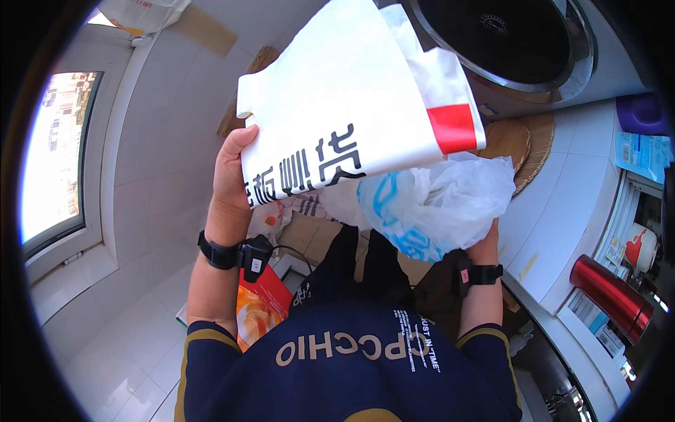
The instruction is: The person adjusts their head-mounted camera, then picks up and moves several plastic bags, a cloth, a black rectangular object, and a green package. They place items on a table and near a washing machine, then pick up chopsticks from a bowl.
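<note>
A large white plastic bag (pixel 337 89) with black writing and a red patch is folded flat in front of me. My left hand (pixel 234 158) grips its left edge, thumb on top. A crumpled translucent plastic bag (pixel 443 200) with blue print hangs just below and to the right of it. My right hand (pixel 484 241) is mostly hidden behind this crumpled bag and appears to hold it from underneath; its fingers do not show. Both wrists wear black straps with small devices.
A round black-lidded appliance (pixel 495 37) stands at the top right on a white tiled counter (pixel 548 221), near round wooden boards (pixel 509 140). A red metal flask (pixel 611 298) is at the right. A window (pixel 58 158) is at the left; a red and orange package (pixel 261 306) lies low beside me.
</note>
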`<action>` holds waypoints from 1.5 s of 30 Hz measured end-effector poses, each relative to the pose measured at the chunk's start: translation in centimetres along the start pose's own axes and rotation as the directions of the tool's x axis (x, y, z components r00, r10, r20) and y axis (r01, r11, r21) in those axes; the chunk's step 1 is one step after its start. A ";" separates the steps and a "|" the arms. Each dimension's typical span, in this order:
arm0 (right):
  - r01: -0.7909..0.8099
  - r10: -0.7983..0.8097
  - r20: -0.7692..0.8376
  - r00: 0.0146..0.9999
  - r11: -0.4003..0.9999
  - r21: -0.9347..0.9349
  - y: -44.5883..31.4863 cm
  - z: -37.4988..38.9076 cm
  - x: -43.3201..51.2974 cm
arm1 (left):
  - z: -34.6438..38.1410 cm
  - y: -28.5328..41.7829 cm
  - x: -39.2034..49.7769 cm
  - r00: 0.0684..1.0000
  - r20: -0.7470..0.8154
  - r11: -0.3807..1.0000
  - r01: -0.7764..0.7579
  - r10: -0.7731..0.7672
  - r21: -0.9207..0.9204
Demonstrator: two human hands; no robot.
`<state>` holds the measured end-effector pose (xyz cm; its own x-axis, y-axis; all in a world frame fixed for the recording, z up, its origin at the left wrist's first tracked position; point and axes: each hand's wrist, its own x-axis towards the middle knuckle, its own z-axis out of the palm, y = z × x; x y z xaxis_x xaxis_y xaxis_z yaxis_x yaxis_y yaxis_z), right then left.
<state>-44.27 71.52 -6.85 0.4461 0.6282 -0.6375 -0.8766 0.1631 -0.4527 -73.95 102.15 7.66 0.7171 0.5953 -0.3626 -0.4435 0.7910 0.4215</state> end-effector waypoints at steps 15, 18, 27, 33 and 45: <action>0.550 0.045 0.595 0.803 0.330 -0.767 11.1 16.9 1.3 | 1.1 -1.3 1.9 0.978 -0.206 0.999 0.012 -0.019 -0.038; 0.672 0.115 0.695 0.710 0.185 -0.717 12.7 18.0 1.0 | 1.8 -0.8 1.5 0.978 -0.208 0.999 -0.005 0.013 0.040; 0.734 0.229 0.698 0.679 -0.176 -0.656 14.3 17.8 0.5 | -0.2 1.0 0.8 0.991 -0.132 0.998 0.006 0.001 0.055; 0.761 0.097 0.762 0.640 -0.217 -0.611 16.2 17.5 -0.3 | -2.3 0.0 1.4 0.988 -0.141 0.969 0.092 -0.061 0.231; 0.427 0.206 0.558 0.804 0.453 -0.783 14.2 16.3 1.8 | -3.5 -1.8 2.0 0.964 -0.263 0.748 0.157 0.024 0.645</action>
<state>-58.83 87.37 -4.27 0.0769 0.9631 -0.2580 -0.0650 -0.2533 -0.9652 -73.62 102.36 3.28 0.5393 0.6306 -0.5580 0.1275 0.5939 0.7944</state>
